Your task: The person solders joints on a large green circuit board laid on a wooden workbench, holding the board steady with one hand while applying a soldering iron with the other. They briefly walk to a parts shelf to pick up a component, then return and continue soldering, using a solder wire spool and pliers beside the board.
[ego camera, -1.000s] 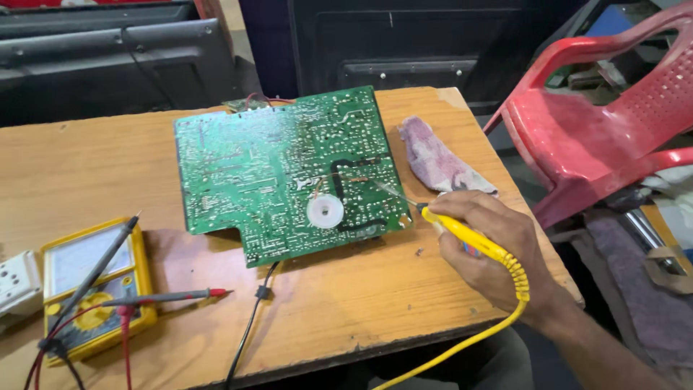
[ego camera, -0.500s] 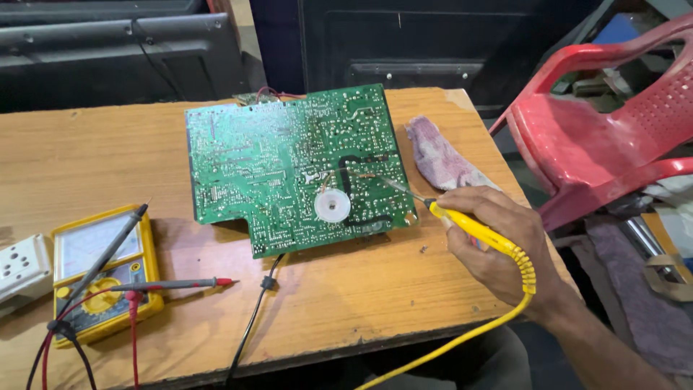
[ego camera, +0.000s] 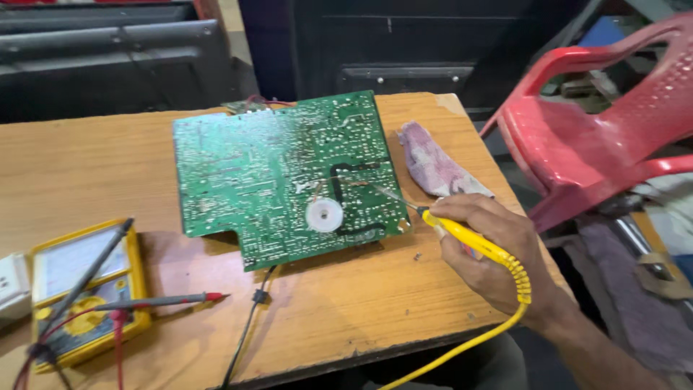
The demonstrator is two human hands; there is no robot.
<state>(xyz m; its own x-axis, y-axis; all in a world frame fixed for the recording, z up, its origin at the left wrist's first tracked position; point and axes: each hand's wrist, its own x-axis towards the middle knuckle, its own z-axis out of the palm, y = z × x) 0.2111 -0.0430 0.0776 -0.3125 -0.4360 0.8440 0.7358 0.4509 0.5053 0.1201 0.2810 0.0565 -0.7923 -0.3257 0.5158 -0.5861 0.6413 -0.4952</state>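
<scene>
On the near-right of the wooden table (ego camera: 108, 152), our right hand (ego camera: 498, 253), gripping the yellow soldering iron (ego camera: 469, 242), had brought its tip onto the green circuit board (ego camera: 274, 173); our left hand stayed unseen.

There was one green circuit board (ego camera: 281, 177) on one wooden table (ego camera: 86, 166), with one yellow-handled soldering iron (ego camera: 462, 235) held in one right hand (ego camera: 498, 253). One yellow multimeter (ego camera: 83, 289) carried two probes, one black (ego camera: 90, 271) and one red (ego camera: 162, 301). One cloth rag (ego camera: 437, 162), one white socket box (ego camera: 11, 285) and one red plastic chair (ego camera: 599, 137) completed the count.
</scene>
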